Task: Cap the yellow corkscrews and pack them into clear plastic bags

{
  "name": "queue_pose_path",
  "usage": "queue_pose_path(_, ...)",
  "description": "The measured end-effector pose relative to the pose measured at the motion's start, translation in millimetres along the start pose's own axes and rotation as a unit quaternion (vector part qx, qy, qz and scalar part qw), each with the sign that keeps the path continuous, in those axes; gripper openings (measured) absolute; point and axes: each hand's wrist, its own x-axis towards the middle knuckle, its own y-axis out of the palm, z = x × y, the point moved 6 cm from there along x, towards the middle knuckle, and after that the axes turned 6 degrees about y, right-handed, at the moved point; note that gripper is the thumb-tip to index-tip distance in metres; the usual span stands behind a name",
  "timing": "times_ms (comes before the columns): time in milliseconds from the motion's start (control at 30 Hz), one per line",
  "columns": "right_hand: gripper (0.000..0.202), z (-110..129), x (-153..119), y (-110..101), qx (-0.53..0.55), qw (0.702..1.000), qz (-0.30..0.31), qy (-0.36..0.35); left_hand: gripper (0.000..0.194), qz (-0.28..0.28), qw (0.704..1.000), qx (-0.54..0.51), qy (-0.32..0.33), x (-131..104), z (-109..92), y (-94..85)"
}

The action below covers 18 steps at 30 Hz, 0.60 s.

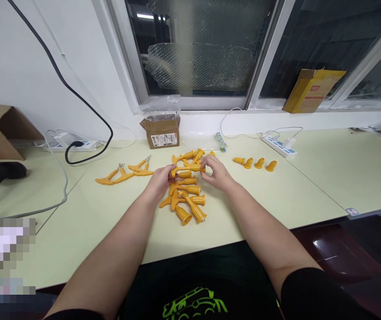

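Note:
Between my hands is a yellow corkscrew with a T-handle and a ribbed sleeve, held roughly level. My left hand is closed on its handle end. The fingers of my right hand pinch its sleeve end. Directly below and in front lie several more yellow corkscrews in a pile, their handles mostly toward the left. Others lie just behind the held one. To the left are several T-handles with bare metal spirals. On the right, several loose yellow bell-shaped sleeves lie in a row.
A small open cardboard box stands by the wall, with a clear plastic bag beside it. White power strips and cables lie along the back of the table. At the far left is a larger cardboard box; a yellow carton leans at the window.

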Motion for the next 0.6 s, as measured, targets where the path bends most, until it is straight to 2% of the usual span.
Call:
queue_pose_path(100, 0.014, -0.5, 0.0, -4.2, 0.001, 0.999, -0.036, 0.019, 0.019, -0.025, 0.999, -0.037, 0.012, 0.0, -8.1, -4.6)
queue_pose_path(200, 0.014, -10.7, 0.2, -10.4, 0.000, 0.997, -0.062, 0.050, 0.015, -0.049, 0.995, -0.082, 0.032, 2.0, -16.2, -13.3)
queue_pose_path(300, 0.020, -36.0, -0.3, -21.2, -0.046, 0.988, -0.080, 0.121, 0.013, -0.087, 0.990, -0.089, 0.060, 6.8, -19.8, -25.9)
queue_pose_path(400, 0.024, -69.6, -5.7, -40.0, -0.124, 0.959, -0.116, 0.226, 0.025, -0.130, 0.984, -0.071, 0.094, 13.4, -18.2, -41.0)
queue_pose_path(467, 0.014, -89.1, -12.1, -53.4, -0.147, 0.938, -0.142, 0.281, 0.035, -0.148, 0.982, -0.026, 0.114, 18.0, -15.6, -51.3)
queue_pose_path(500, 0.016, -97.7, -15.7, -58.8, -0.148, 0.929, -0.150, 0.305, 0.036, -0.156, 0.980, 0.016, 0.124, 19.9, -14.6, -56.6)
queue_pose_path(600, 0.042, -118.4, -25.8, -67.7, -0.143, 0.909, -0.144, 0.363, 0.039, -0.175, 0.955, 0.199, 0.135, 22.5, -13.1, -70.0)
